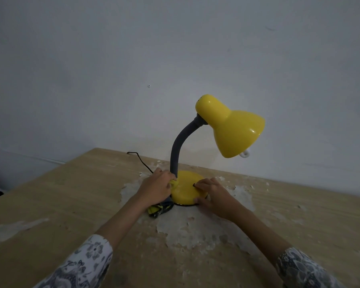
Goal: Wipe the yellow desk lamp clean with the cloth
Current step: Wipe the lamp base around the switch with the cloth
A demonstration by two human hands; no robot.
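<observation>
Risk here comes mostly from the tall shape of the lamp (204,154). It stands on the table (50,204) near the wall, and its yellow shade (235,132) hangs far out to the right of the base (185,190) on a bent grey neck (179,150). Our left hand (156,188) is closed around the cloth (174,183) and presses it on the left side of the base, just beside the foot of the neck; a loose end of the cloth lies on the table under the wrist. Our right hand (214,196) rests on the right edge of the base with the fingers half bent, holding nothing, only steadying. If we push the cloth too hard toward the right, or lift the right hand, we think the lamp may tip to the shade side. The black cord (141,161) runs away behind the left hand, and the cloth could catch it. The peeling surface of the table may also leave flakes on the cloth.
</observation>
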